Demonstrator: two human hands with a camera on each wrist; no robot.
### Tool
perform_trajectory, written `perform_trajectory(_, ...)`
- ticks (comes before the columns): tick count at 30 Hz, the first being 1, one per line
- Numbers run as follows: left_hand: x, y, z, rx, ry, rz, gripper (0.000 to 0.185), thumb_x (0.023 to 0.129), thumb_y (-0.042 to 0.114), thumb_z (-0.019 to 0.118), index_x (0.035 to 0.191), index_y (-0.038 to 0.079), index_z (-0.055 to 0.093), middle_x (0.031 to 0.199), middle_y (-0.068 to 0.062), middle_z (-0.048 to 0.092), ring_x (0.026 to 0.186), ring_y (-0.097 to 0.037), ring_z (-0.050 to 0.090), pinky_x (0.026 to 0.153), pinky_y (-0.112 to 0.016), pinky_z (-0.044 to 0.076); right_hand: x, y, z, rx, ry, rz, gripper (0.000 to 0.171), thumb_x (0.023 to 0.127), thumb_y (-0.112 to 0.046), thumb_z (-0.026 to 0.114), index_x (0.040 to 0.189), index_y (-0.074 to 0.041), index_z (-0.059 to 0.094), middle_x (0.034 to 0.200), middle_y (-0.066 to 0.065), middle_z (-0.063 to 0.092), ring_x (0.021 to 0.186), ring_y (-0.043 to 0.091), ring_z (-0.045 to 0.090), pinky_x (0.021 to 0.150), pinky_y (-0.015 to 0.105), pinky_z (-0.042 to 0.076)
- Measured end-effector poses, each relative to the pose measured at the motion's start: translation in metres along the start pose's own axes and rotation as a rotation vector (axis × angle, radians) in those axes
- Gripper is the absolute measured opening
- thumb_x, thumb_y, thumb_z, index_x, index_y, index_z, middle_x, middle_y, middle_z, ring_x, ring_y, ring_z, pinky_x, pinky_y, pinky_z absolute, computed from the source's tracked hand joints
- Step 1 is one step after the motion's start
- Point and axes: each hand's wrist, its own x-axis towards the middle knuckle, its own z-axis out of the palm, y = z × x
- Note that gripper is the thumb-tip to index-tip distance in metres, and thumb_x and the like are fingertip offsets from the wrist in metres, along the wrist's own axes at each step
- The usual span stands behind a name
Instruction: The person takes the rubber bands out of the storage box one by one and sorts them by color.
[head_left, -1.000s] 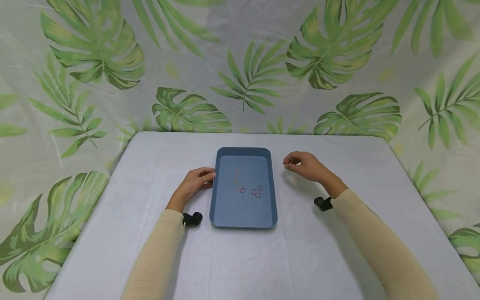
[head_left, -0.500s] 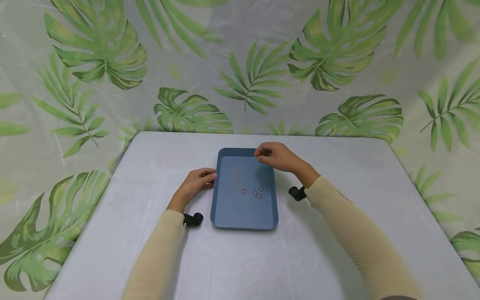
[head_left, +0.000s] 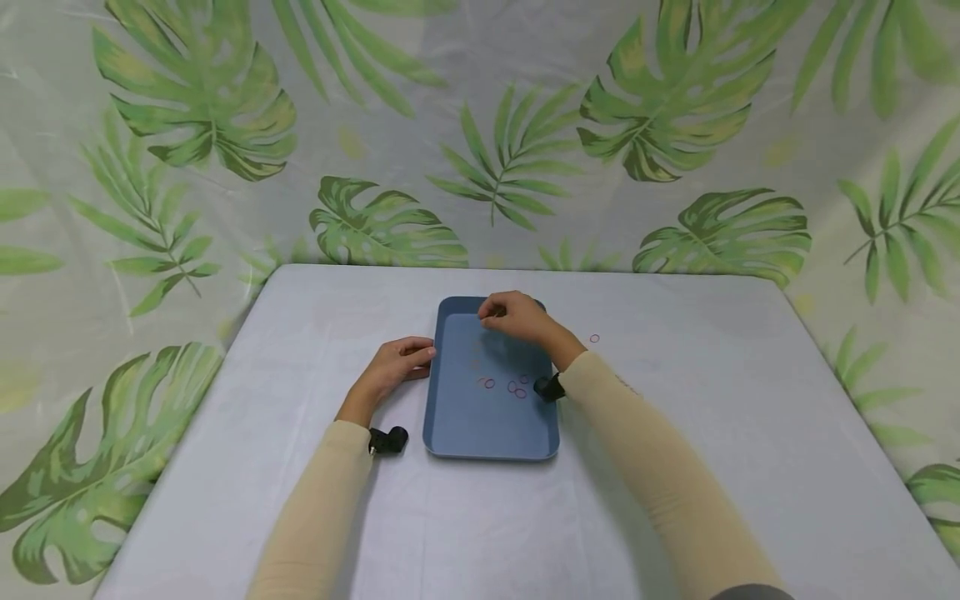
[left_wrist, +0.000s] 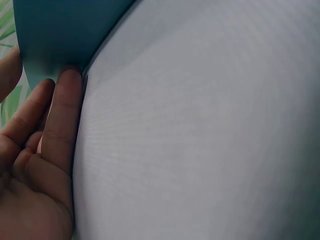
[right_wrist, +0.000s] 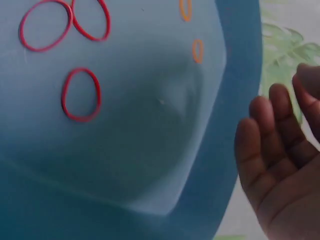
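The left hand [head_left: 399, 360], fingers nearly straight, touched the left side of the tray [head_left: 491, 429]. The right hand [head_left: 519, 317], fingertips narrow, hung over its far end; I couldn't tell whether they held anything. Rubber bands [right_wrist: 64, 97] lay inside, one red band [head_left: 595, 342] right of it.

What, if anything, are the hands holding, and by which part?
The left hand touches the left side of the tray without a clear grip; whether the right hand holds anything is unclear.
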Motion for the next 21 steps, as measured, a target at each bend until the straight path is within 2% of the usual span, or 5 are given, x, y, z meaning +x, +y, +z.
perform_trajectory(5, 0.001, -0.001, -0.001, -0.007, 0.001, 0.005, 0.045, 0.099, 0.019, 0.063, 0.138, -0.001, 0.055, 0.138, -0.024, 0.057, 0.099, -0.009, 0.067, 0.096, -0.031, 0.059, 0.007, 0.005, 0.013, -0.11, -0.014, 0.068, 0.02, 0.097, -0.013, 0.06, 0.111, -0.005, 0.071, 0.115, 0.013, 0.071, 0.105, 0.028, 0.065, 0.089, 0.04, 0.056)
perform_trajectory(9, 0.0, 0.0, 0.0, -0.002, 0.003, 0.004, 0.045, 0.099, 0.019, 0.063, 0.138, 0.0, 0.055, 0.138, -0.023, 0.057, 0.1, -0.01, 0.066, 0.096, -0.031, 0.059, 0.009, 0.011, 0.02, -0.153, -0.02, 0.12, 0.018, 0.096, -0.015, 0.061, 0.108, -0.007, 0.073, 0.112, 0.011, 0.073, 0.095, 0.023, 0.065, 0.084, 0.036, 0.055)
perform_trajectory(12, -0.001, 0.0, 0.001, -0.002, 0.002, 0.004, 0.045, 0.099, 0.019, 0.063, 0.138, 0.0, 0.055, 0.138, -0.023, 0.058, 0.101, -0.01, 0.066, 0.096, -0.031, 0.059, 0.009, 0.013, 0.024, -0.151, -0.029, 0.144, 0.018, 0.097, -0.015, 0.061, 0.107, -0.008, 0.074, 0.11, 0.01, 0.074, 0.085, 0.02, 0.064, 0.076, 0.031, 0.054)
perform_trajectory(15, -0.001, 0.001, 0.001, -0.001, 0.005, 0.006, 0.044, 0.099, 0.019, 0.063, 0.138, 0.0, 0.056, 0.137, -0.022, 0.059, 0.101, -0.011, 0.067, 0.096, -0.031, 0.059, 0.008, 0.013, 0.028, -0.135, -0.028, 0.154, 0.017, 0.097, -0.015, 0.062, 0.107, -0.009, 0.074, 0.11, 0.009, 0.074, 0.082, 0.019, 0.063, 0.071, 0.028, 0.052)
perform_trajectory(21, 0.0, -0.001, 0.0, 0.006, 0.003, 0.01, 0.044, 0.099, 0.02, 0.063, 0.138, -0.001, 0.055, 0.137, -0.023, 0.059, 0.102, -0.012, 0.066, 0.096, -0.032, 0.059, 0.008, 0.014, 0.035, -0.122, 0.001, 0.16, 0.016, 0.096, -0.018, 0.065, 0.106, -0.011, 0.075, 0.11, 0.008, 0.074, 0.093, 0.022, 0.064, 0.079, 0.032, 0.054)
